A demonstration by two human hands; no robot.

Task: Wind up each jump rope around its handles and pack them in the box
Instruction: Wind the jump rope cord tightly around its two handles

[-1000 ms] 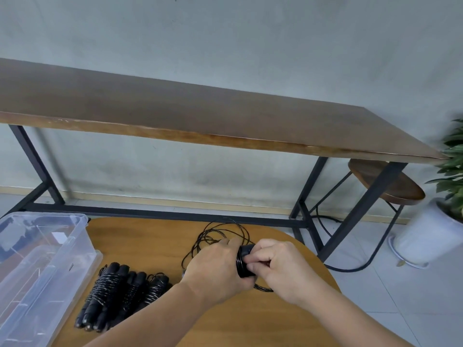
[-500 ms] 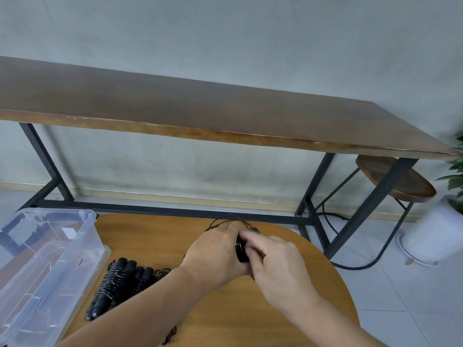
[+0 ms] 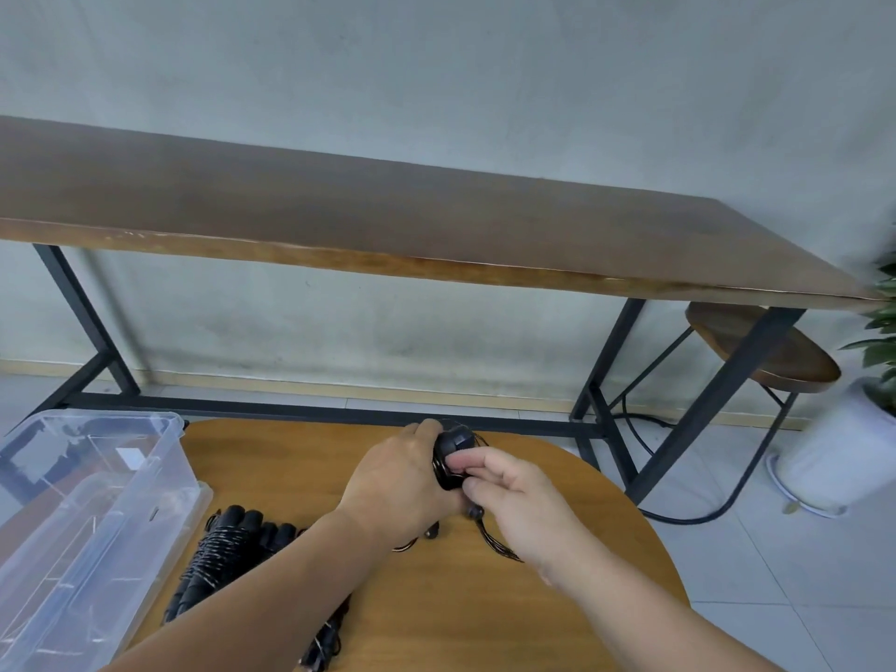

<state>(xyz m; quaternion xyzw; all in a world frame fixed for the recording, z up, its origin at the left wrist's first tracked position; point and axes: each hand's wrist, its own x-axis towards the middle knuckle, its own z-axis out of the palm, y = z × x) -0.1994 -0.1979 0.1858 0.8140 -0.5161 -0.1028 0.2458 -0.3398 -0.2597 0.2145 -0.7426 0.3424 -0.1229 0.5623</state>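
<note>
A: Handles [image 3: 453, 455]? Held above the round table [image 3: 485, 599]
B: Left hand [image 3: 402, 482] clamps them steady; right hand [image 3: 514, 502] pinches cord to wind. Box [image 3: 160, 477] left, nothing visibly inside

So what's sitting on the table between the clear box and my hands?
Head view: wound jump ropes lie between the clear box and the hands.

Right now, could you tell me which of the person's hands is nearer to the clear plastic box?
Left. The left hand grips the jump rope handles over the round table, on the side toward the clear plastic box. The right hand is on the handles' far side from it.
</note>
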